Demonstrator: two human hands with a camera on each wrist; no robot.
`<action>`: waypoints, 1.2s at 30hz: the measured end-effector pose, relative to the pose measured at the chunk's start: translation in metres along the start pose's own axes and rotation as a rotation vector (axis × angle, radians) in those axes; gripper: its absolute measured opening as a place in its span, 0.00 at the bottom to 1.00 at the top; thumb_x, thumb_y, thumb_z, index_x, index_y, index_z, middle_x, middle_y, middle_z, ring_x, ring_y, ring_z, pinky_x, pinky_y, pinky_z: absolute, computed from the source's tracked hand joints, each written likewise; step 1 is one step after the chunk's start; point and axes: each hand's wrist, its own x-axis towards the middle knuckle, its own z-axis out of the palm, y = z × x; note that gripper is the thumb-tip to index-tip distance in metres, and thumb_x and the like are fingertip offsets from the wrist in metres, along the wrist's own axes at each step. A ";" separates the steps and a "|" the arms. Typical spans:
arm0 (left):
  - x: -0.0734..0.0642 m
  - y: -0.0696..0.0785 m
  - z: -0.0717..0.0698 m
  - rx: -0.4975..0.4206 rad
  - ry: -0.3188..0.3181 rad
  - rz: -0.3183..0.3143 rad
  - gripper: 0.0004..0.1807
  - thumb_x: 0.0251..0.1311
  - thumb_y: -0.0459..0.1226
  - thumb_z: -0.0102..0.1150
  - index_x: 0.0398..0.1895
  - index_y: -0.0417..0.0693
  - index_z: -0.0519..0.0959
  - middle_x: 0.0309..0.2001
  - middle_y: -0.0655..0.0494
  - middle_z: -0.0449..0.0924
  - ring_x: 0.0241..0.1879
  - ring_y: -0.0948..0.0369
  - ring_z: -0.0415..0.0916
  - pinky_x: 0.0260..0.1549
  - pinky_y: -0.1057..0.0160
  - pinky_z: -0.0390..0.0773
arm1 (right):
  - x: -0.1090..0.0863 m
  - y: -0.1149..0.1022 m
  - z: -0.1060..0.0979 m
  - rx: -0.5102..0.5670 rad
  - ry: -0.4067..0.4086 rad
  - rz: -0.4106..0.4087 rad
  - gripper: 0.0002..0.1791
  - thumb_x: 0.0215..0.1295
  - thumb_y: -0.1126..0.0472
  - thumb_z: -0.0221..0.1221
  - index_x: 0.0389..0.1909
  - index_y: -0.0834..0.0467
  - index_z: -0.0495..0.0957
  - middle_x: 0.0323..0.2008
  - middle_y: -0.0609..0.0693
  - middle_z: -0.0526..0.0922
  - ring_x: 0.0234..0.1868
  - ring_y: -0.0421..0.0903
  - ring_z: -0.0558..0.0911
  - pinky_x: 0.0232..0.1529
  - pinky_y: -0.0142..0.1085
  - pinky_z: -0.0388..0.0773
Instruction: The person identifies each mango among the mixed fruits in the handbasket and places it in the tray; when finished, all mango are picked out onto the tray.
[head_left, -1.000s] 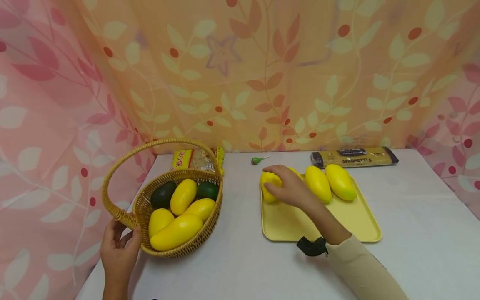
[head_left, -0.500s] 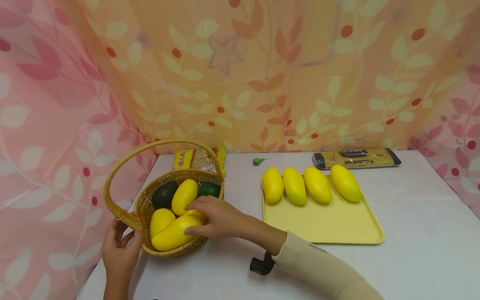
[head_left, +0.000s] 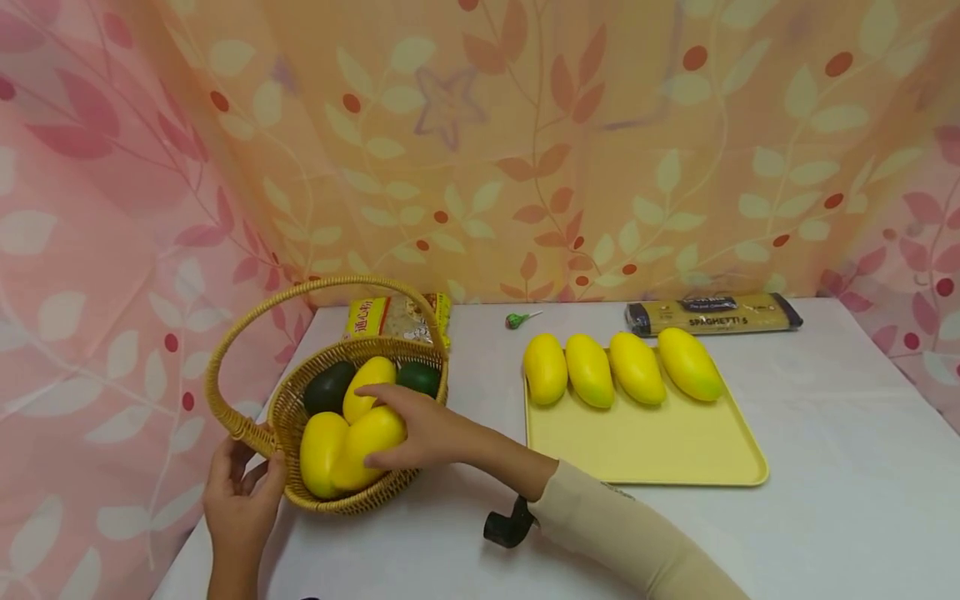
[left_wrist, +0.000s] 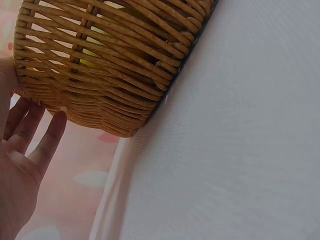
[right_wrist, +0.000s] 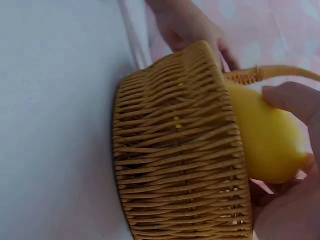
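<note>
A woven wicker basket (head_left: 360,504) with a tall handle stands at the left of the table, holding yellow mangoes and two dark green avocados, one avocado (head_left: 330,388) at the back left. My left hand (head_left: 243,500) grips the basket's rim by the foot of the handle; in the left wrist view its fingers (left_wrist: 48,137) lie against the outside wall. My right hand (head_left: 423,429) reaches over the near right rim and holds a mango (head_left: 375,442), thumb on one side and fingers on the other. In the right wrist view this mango (right_wrist: 265,135) sticks out above the rim.
A yellow tray (head_left: 637,454) at the right bears several mangoes (head_left: 590,371) in a row along its back. Behind lie a green lollipop (head_left: 516,321), a spaghetti pack (head_left: 712,315) and a yellow-and-clear food bag (head_left: 401,318). Patterned curtains close off the back and sides.
My right hand has left the mangoes on the tray and swung left into the basket, where it has taken hold of a mango and tilted it up. My left hand stays at the rim.
</note>
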 end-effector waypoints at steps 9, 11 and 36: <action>0.001 0.000 0.001 0.013 0.000 0.010 0.33 0.53 0.16 0.63 0.65 0.37 0.72 0.54 0.49 0.80 0.52 0.63 0.77 0.44 0.77 0.78 | 0.001 0.002 0.003 0.242 0.243 -0.008 0.39 0.56 0.53 0.74 0.65 0.50 0.65 0.54 0.45 0.73 0.50 0.42 0.77 0.49 0.30 0.80; 0.001 0.001 0.001 0.008 0.003 0.005 0.33 0.53 0.16 0.63 0.65 0.36 0.72 0.54 0.50 0.79 0.52 0.63 0.77 0.44 0.77 0.78 | 0.001 0.003 0.005 0.256 0.258 -0.024 0.36 0.56 0.53 0.74 0.61 0.52 0.66 0.52 0.44 0.74 0.49 0.43 0.77 0.49 0.31 0.80; -0.001 -0.002 0.000 0.050 0.011 -0.024 0.32 0.55 0.19 0.64 0.65 0.39 0.72 0.56 0.50 0.79 0.52 0.65 0.76 0.45 0.78 0.77 | -0.019 -0.003 -0.014 0.378 0.372 -0.087 0.33 0.61 0.63 0.70 0.66 0.57 0.70 0.59 0.48 0.76 0.49 0.42 0.80 0.52 0.39 0.81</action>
